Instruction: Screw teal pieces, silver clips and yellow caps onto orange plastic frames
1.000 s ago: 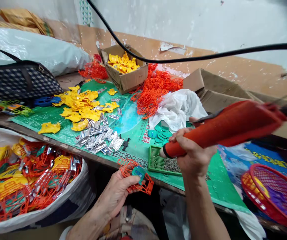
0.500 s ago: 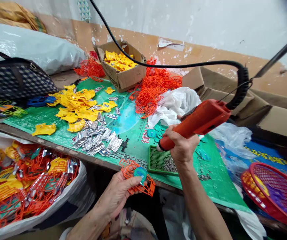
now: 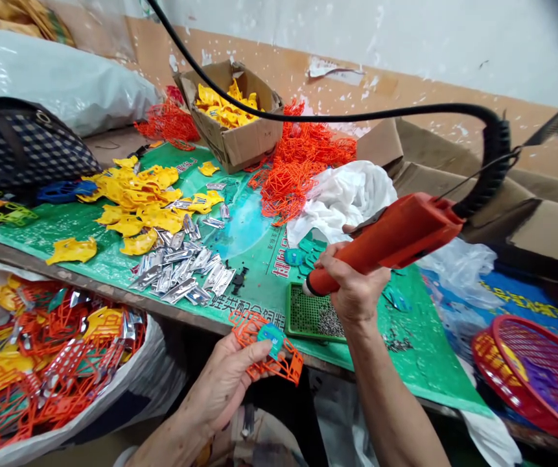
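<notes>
My left hand (image 3: 225, 376) pinches an orange plastic frame (image 3: 288, 364) with a teal plastic piece (image 3: 273, 340) on it, thumb on top, just off the table's front edge. My right hand (image 3: 359, 285) is wrapped round a red electric screwdriver (image 3: 390, 237) that hangs from a black cord. Its tip points down and left, over a green basket (image 3: 296, 329) of small screws (image 3: 330, 321). More teal pieces (image 3: 308, 251) lie behind the basket. To the left are a heap of silver metal clips (image 3: 181, 269) and a pile of yellow plastic parts (image 3: 147, 194).
Orange frames (image 3: 298, 162) are heaped beside a carton (image 3: 254, 139) of yellow parts. A white sack (image 3: 150, 363) full of assembled pieces stands at the lower left. A red basket (image 3: 483, 350) sits at the right. The black cord (image 3: 327, 118) crosses overhead.
The view has shifted slightly, moving the table things a little leftward. The screwdriver's rear end has moved slightly right. Both hands keep their holds.
</notes>
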`<state>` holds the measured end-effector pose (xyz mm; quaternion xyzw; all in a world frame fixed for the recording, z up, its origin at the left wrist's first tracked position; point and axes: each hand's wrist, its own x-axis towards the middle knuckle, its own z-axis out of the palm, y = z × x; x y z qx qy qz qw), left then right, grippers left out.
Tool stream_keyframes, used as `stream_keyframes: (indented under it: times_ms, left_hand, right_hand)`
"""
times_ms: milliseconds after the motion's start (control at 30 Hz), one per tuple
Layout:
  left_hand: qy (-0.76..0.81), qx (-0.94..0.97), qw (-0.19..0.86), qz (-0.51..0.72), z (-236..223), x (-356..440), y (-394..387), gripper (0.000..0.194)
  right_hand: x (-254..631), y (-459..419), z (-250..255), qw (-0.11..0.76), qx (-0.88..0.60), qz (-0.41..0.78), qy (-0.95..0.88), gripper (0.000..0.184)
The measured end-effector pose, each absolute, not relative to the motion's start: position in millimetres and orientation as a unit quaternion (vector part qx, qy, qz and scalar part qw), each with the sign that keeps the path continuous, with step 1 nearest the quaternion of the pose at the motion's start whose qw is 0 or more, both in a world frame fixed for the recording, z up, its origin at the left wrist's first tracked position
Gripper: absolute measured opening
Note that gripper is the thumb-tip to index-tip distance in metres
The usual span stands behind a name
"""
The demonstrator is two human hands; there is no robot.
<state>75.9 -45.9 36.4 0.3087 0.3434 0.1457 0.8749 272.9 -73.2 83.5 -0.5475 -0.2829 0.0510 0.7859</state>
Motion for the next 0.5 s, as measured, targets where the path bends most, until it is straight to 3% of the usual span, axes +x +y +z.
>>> stream_keyframes:
  times_ms: [167, 500]
  left_hand:
    - [0.351, 0.301, 0.873, 0.155, 34, 76, -46, 0.027]
    - [0.35, 0.282, 0.876, 0.173, 32, 74, -49, 0.029]
  right_hand:
    - [270, -73, 86, 0.784, -0.538, 0.075, -0.302, 0.022]
    - [274, -75, 99, 0.784, -0.544, 0.063, -0.291, 0.012]
